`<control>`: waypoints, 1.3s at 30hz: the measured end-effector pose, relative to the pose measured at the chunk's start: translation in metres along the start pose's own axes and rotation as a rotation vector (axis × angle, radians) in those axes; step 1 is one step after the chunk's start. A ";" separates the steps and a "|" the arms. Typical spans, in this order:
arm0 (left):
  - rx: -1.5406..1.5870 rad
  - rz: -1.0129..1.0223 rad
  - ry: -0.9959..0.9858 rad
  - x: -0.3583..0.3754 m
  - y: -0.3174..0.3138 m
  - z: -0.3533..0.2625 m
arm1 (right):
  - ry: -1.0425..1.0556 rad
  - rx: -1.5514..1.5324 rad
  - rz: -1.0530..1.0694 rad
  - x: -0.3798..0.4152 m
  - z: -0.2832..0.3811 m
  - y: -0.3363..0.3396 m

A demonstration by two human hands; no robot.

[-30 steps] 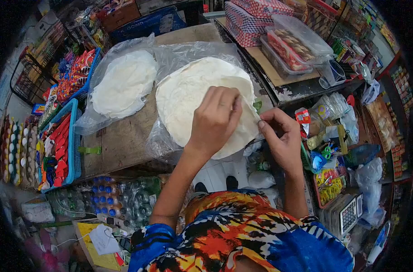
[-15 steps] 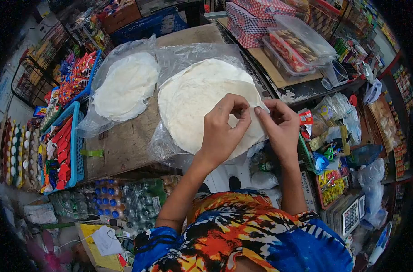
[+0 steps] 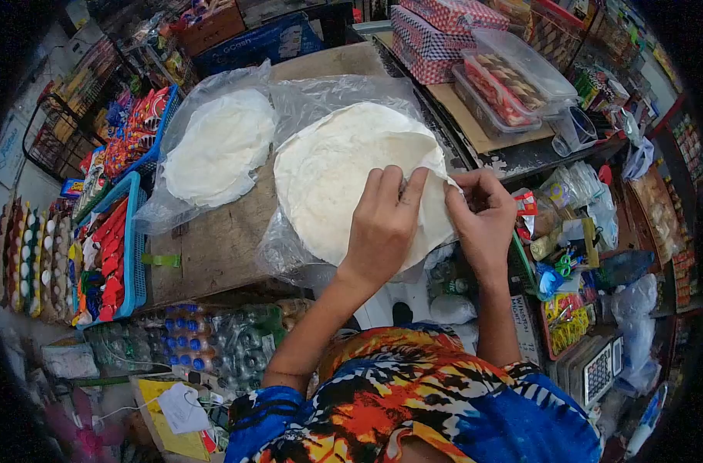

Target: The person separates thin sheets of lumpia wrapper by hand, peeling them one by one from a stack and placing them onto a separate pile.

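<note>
A large stack of thin, round white sheets lies on clear plastic on the wooden table. My left hand rests over the right part of the stack, fingers bent and close together against the top sheet; what its fingertips hold is hidden. At the stack's right edge, my right hand pinches the raised rim of a sheet between thumb and fingers. Left of the big stack, a smaller pile of white sheets sits on its own plastic.
Blue baskets of packets stand at the table's left. Plastic containers and checkered boxes are at the back right. Bottles lie below the table, and a calculator is at the lower right.
My left hand has turned from a thumb-and-finger pinch to lying knuckles up over the stack. The sheet's right edge now stands up more beside my right hand.
</note>
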State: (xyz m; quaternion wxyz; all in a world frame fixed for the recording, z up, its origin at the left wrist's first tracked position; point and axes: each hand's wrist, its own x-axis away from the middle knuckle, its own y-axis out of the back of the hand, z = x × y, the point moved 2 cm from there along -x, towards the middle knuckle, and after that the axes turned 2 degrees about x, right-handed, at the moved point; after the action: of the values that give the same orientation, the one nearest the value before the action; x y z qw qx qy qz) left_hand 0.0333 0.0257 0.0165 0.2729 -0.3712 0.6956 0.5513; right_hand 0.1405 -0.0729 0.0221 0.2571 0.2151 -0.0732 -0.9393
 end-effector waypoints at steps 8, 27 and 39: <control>0.204 -0.056 0.310 0.006 0.000 0.003 | -0.028 -0.098 0.017 0.002 -0.010 -0.003; 0.363 -0.315 0.553 0.008 0.024 0.024 | -0.028 -0.153 0.036 -0.005 -0.025 0.004; 0.578 -0.152 0.470 0.015 0.019 0.008 | 0.253 0.176 0.212 -0.017 0.011 -0.017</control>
State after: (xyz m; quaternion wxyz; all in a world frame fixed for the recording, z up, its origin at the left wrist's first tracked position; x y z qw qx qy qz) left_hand 0.0086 0.0322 0.0139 0.2393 -0.4457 0.8365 0.2103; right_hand 0.1416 -0.0496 0.0339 0.3417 0.3442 -0.1445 -0.8625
